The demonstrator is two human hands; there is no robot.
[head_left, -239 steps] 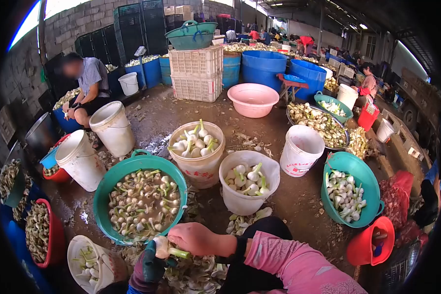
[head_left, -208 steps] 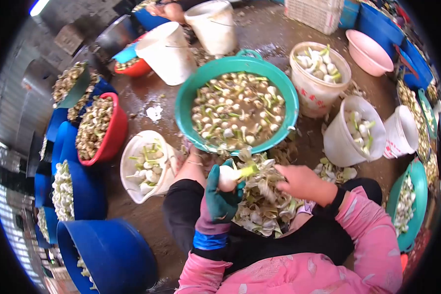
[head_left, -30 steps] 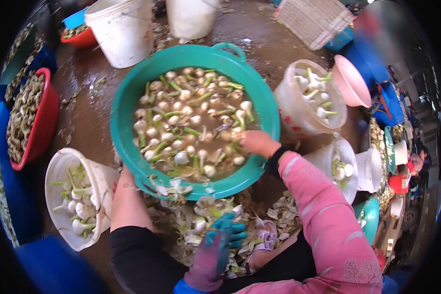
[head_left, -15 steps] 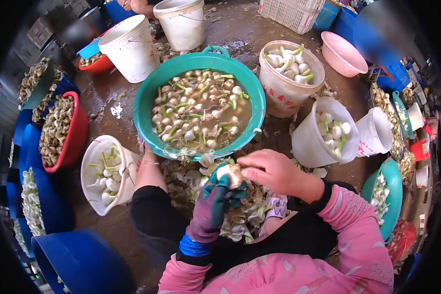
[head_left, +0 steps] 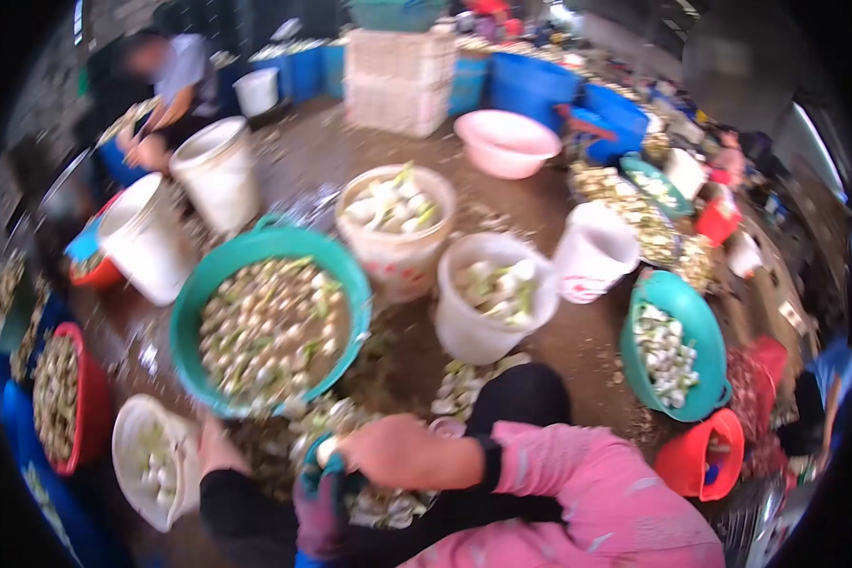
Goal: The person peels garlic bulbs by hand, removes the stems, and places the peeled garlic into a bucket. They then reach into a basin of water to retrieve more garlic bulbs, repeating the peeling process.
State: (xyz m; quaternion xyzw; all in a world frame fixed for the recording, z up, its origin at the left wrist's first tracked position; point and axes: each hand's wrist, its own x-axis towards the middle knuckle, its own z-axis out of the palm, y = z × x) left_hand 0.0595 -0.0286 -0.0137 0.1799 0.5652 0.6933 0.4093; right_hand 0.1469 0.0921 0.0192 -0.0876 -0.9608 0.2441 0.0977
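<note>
My left hand (head_left: 322, 497), in a green and purple glove, grips a whitish garlic bulb (head_left: 328, 451) low in the view. My bare right hand (head_left: 393, 452) is closed against the bulb's right side; its fingertips are blurred and partly hidden. Beneath both hands lies a pile of peeled garlic skins (head_left: 388, 506). Just beyond stands a green basin (head_left: 191, 374) full of garlic bulbs in murky water. To its right, one white bucket (head_left: 398, 260) and another white bucket (head_left: 473, 331) hold peeled bulbs with green stems.
A white bucket (head_left: 185, 445) with bulbs tilts beside my left foot. At the right are a green tub (head_left: 710, 350) of garlic and a red bucket (head_left: 677, 464). A pink basin (head_left: 506, 142) and a white crate (head_left: 398, 80) stand farther back. Another person (head_left: 175, 85) sits at upper left.
The view has swung up and right, so the basin and buckets appear farther left and the seated person shows more. My hands stay together at the bulb, with the right hand now covering more of it.
</note>
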